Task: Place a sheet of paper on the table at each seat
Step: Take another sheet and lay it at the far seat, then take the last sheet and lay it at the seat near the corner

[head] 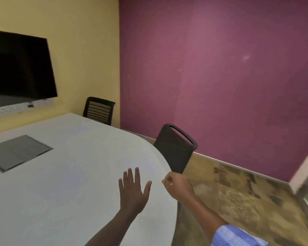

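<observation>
Head view — left hand (132,189) spread over table (64,174), right hand (178,185) curled.

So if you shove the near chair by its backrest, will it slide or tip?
Probably tips before it slides: the near chair has a tall, slim back, so a high push gives leverage. It looks light, judging by the thin shell and cut-out handle. Its legs are hidden behind the table, so I can't tell if it rolls.
</observation>
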Motion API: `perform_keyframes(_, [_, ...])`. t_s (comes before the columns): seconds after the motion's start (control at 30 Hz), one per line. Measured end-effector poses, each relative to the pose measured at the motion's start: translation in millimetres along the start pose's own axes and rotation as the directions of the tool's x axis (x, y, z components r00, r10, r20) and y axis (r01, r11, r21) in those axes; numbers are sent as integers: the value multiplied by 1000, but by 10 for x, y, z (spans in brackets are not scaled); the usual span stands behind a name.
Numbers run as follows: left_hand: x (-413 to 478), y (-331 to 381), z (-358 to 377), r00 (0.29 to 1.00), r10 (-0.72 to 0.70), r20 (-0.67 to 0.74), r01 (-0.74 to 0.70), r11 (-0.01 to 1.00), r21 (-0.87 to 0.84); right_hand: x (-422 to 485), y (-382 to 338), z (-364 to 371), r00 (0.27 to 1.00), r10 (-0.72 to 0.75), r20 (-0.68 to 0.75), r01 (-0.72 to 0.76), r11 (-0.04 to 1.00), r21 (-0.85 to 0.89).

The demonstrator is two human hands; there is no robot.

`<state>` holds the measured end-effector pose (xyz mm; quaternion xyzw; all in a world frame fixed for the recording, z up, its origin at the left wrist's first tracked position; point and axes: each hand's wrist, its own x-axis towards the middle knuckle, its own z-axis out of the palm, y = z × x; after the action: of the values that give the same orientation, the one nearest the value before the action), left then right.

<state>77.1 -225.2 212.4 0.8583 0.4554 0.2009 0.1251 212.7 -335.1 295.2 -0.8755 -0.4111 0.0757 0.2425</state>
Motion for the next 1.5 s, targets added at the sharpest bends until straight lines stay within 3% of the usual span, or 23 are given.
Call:
perform_keyframes(0.37, [823,-1164,69,933,-358,-46,360,931,55,1484,-877,1147,921,-243,303,247,969,26])
perform_keyframes(0.57, [668,-1660,144,781,-621,-72,625,779,53,1732,-1374,1855,783,-379,493,383,918,98])
perform_keyframes(0.77, [721,-1788,358,605,-791,-85,796,604,49,2075,-1559,2382,622,-485,615,499,850,166])
perform_keyframes(1.07, [985,-1736,912,438,-898,-41,899,437,35,2613,-1486,3053,421,-577,700,654,728,206])
perform_keyframes(1.2, [1194,-1900,1091,397,-915,-66,917,398,-11,2789,-1512,3420,361,-615,701,725,658,204])
perform_keyframes(1.33, [1407,-2173,1207,355,-935,-17,933,354,63,2929,-1564,3760,275,-632,725,799,570,193])
perform_keyframes(1.43, [1577,-2343,1262,323,-941,-100,946,321,36,2968,-1610,3985,225,-641,734,848,500,177])
perform_keyframes(1.5, [1664,-2446,1344,296,-952,-83,955,293,41,2958,-1643,4138,192,-648,737,860,473,192])
